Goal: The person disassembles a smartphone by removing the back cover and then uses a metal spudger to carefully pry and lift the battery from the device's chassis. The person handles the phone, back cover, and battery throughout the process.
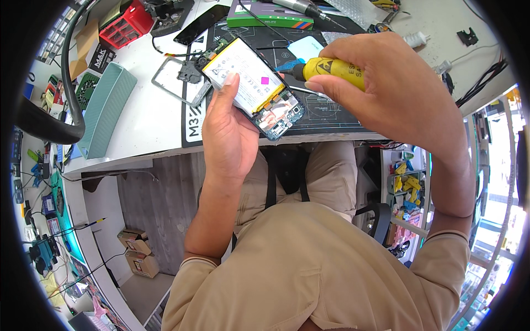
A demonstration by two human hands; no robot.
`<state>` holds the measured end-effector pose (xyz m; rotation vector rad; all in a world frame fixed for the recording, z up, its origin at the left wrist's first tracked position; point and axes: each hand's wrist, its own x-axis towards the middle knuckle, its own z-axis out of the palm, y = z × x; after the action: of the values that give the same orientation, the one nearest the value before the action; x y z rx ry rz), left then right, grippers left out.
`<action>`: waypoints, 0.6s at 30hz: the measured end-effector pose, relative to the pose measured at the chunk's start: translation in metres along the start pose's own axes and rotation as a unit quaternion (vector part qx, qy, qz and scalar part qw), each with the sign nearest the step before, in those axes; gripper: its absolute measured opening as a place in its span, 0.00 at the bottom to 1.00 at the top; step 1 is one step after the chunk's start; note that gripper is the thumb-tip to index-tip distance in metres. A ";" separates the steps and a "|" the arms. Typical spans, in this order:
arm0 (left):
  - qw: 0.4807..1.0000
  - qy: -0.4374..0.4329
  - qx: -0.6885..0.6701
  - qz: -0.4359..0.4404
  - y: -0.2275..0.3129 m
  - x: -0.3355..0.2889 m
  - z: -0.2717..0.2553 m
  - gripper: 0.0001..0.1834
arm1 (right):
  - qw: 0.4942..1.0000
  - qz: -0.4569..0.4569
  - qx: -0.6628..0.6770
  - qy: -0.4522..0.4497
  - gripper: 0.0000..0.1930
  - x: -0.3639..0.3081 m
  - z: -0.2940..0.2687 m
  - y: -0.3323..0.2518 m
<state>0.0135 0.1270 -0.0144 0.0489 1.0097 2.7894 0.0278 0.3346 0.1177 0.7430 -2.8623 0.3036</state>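
Observation:
My left hand (229,135) holds an opened smartphone (284,113) tilted over the bench's front edge, thumb resting on its white battery (242,67). Yellow tape edges the battery, and the bare circuit board shows at the lower end. In my right hand (386,83) is a yellow dispenser bottle (334,71), its dark nozzle pointing left at the phone's long right side. Whether the nozzle touches the phone I cannot tell. Just left of the phone lie a thin grey phone frame (164,83) and a small dark phone part (190,71).
A black work mat (326,113) covers the white bench. A pale green tray (107,110) and a red drawer box (128,25) stand left. Behind are a black phone (201,25), a green box (268,15) and a screwdriver (298,6). A thick black arm (55,124) reaches in from the left.

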 end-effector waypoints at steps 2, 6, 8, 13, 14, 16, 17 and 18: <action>1.000 0.011 0.001 0.004 -0.002 0.002 -0.003 0.21 | 1.000 0.009 -0.003 -0.007 0.17 -0.003 0.003 0.007; 1.000 0.010 -0.023 -0.013 0.001 0.004 -0.009 0.22 | 0.993 0.066 0.083 -0.056 0.18 -0.002 0.001 0.007; 0.999 0.005 -0.041 -0.027 0.006 0.003 -0.007 0.23 | 0.971 0.122 0.184 -0.087 0.20 -0.002 -0.001 0.008; 0.995 -0.016 -0.079 -0.060 0.006 0.009 -0.014 0.28 | 0.808 0.138 0.567 0.085 0.24 -0.027 0.065 0.037; 0.995 -0.018 -0.071 -0.061 0.006 0.010 -0.014 0.28 | 0.753 0.137 0.629 0.137 0.26 -0.035 0.083 0.042; 0.994 -0.032 -0.080 -0.065 0.003 0.014 -0.018 0.29 | 0.665 0.149 0.694 0.230 0.28 -0.048 0.106 0.056; 0.997 -0.027 -0.051 -0.045 0.004 0.013 -0.019 0.30 | 0.640 0.160 0.701 0.272 0.28 -0.050 0.110 0.063; 0.997 -0.037 -0.055 -0.048 0.002 0.017 -0.025 0.31 | 0.634 0.168 0.687 0.311 0.28 -0.056 0.114 0.076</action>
<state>-0.0061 0.1124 -0.0328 0.0860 0.8181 2.7284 0.0256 0.3987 -0.0154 0.0657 -1.5800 2.3254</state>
